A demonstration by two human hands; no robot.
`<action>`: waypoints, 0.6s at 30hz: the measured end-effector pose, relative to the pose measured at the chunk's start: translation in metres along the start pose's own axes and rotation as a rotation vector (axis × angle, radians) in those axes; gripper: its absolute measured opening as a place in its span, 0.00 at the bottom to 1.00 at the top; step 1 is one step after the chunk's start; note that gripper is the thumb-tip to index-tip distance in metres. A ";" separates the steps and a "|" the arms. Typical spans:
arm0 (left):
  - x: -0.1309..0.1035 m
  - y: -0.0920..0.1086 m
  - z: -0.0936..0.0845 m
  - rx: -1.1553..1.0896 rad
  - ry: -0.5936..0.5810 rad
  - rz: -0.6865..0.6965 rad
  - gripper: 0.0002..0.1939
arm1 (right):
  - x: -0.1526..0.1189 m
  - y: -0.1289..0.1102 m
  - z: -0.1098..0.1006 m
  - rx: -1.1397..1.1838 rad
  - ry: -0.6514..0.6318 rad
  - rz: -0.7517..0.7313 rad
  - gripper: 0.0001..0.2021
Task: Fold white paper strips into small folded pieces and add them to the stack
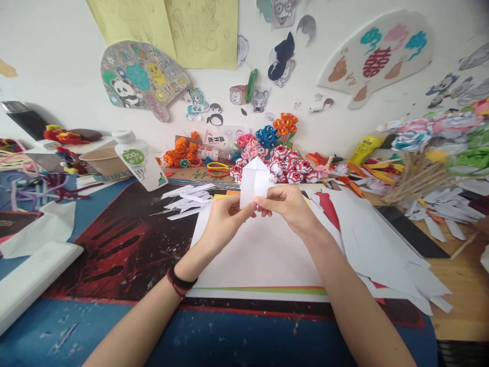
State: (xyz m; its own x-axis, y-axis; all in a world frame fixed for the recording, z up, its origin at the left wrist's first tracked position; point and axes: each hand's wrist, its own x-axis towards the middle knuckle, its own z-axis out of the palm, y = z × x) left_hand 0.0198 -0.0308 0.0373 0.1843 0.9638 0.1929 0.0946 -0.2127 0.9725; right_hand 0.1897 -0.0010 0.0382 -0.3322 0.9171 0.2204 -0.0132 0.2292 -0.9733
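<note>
The left hand (pixel 231 210) and right hand (pixel 287 205) grip a folded paper (pixel 253 182) between their fingers; beneath them lie white sheets (pixel 260 257), beyond them flowers (pixel 286 165).

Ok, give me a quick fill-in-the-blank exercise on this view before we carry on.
1. The left hand and right hand hold a folded piece of white ____.
2. A dark band circles the ____ wrist.
3. On the gray fan, the black-and-white animal is a ____.

Missing words: paper; left; panda.
</note>
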 end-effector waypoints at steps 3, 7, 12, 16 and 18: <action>0.000 -0.003 0.001 -0.023 0.016 0.015 0.14 | 0.001 0.001 0.001 0.012 0.004 0.003 0.17; 0.000 -0.007 0.003 0.025 0.064 0.027 0.14 | 0.001 0.002 0.002 0.028 0.016 -0.007 0.16; -0.001 -0.008 0.004 0.087 0.086 0.026 0.15 | 0.001 0.003 0.002 0.036 0.033 -0.016 0.15; -0.001 -0.006 0.004 0.144 0.076 0.045 0.13 | 0.001 0.003 0.002 0.039 0.041 -0.012 0.14; -0.001 -0.005 0.003 0.139 0.058 0.055 0.11 | 0.002 0.003 0.002 0.043 0.047 -0.014 0.13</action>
State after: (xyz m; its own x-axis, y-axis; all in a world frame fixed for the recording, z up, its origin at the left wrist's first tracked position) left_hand 0.0224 -0.0312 0.0319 0.1367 0.9567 0.2569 0.2215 -0.2822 0.9334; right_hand 0.1868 0.0004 0.0356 -0.2871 0.9284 0.2360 -0.0585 0.2290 -0.9717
